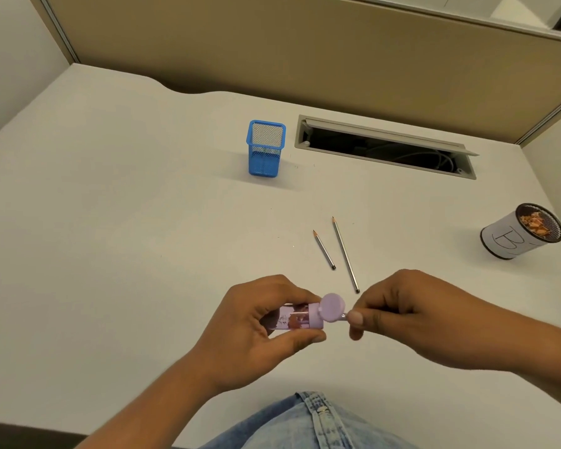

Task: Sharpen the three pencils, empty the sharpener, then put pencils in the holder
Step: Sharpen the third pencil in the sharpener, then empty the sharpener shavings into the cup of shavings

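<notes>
My left hand [259,332] grips a lilac sharpener [308,315] lying sideways, with shavings visible in its clear body and its round lid flipped open. My right hand [402,314] pinches a short pencil [344,316] whose tip is inside the sharpener; only a small stub shows between fingers and sharpener. Two grey sharpened pencils lie on the white desk beyond my hands, a shorter one [324,250] and a longer one [345,254], points facing away. A blue mesh holder [265,158] stands upright farther back, with nothing seen inside.
A black mesh cup wrapped in white paper [518,238], holding pencil shavings, stands at the right. An open cable slot [386,147] cuts into the desk at the back, before a beige partition [272,43]. Denim-clad legs [305,422] are at the desk's near edge.
</notes>
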The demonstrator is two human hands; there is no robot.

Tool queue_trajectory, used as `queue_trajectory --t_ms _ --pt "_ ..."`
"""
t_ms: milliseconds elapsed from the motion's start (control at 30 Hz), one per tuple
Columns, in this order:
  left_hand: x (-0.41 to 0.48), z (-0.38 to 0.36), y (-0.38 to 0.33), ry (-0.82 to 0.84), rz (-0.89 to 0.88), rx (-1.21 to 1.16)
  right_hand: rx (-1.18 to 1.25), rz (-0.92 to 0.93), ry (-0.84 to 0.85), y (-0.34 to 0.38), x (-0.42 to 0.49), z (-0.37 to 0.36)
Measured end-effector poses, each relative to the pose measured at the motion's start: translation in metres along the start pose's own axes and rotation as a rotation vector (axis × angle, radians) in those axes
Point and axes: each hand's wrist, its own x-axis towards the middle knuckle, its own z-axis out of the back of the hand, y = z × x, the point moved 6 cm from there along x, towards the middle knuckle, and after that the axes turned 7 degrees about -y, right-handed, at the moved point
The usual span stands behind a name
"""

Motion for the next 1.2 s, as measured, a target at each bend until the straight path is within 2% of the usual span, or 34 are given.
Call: queue_trajectory --t_ms 133,300,567,700,867,1200 --pt "0.003 0.012 0.013 -0.118 0.093 -0.068 -0.011 0.052 -0.091 -0.001 0.002 0.008" --pt "0.003 0.031 0.032 -0.305 0.284 -0.177 0.167 -0.002 -0.373 -0.029 0.02 0.018" --pt "0.013 0.021 0.042 -0.306 0.366 -0.212 0.292 -0.205 -0.562 -0.087 0.084 -0.03" --pt "0.015 0.017 0.048 -0.299 0.39 -0.201 0.205 -0.258 -0.596 -0.096 0.108 -0.041" --pt "0.022 0.013 0.054 -0.278 0.418 -0.224 -0.116 -0.187 -0.537 -0.096 0.132 -0.047" --pt "0.033 0.006 0.064 -0.235 0.441 -0.179 -0.303 -0.153 -0.508 -0.098 0.161 -0.052"
